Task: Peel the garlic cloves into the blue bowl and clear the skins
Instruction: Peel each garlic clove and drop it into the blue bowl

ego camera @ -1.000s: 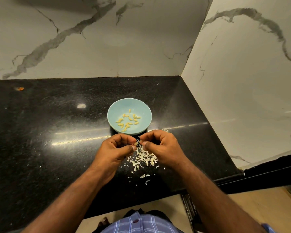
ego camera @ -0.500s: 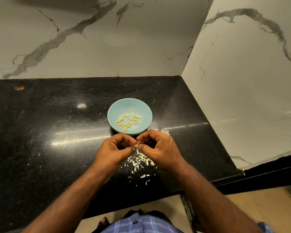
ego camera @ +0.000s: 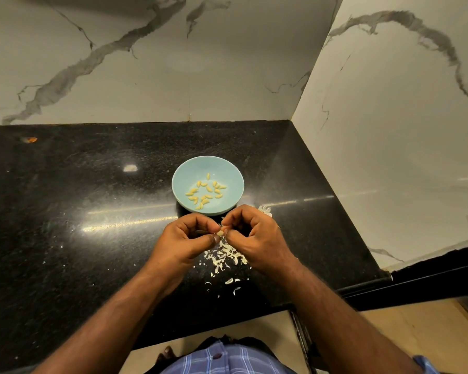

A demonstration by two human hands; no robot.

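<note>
A small pale garlic clove point(ego camera: 220, 233) is pinched between the fingertips of my left hand point(ego camera: 185, 242) and my right hand point(ego camera: 256, 237), just in front of the blue bowl point(ego camera: 189, 172). Several peeled yellowish cloves point(ego camera: 206, 194) lie in the bottom of the bowl. A heap of white garlic skins point(ego camera: 226, 259) lies on the black counter below and between my hands, partly hidden by my right hand. A few more skin scraps point(ego camera: 265, 210) show behind my right hand.
The black stone counter point(ego camera: 79, 211) runs left and ends at a marble wall at the back and another on the right. Its front edge is close to my body. A small orange speck point(ego camera: 30, 139) lies at the far left.
My hands have drawn slightly closer together and the clove now shows paler between my fingertips. The bowl and the skin heap have stayed put.
</note>
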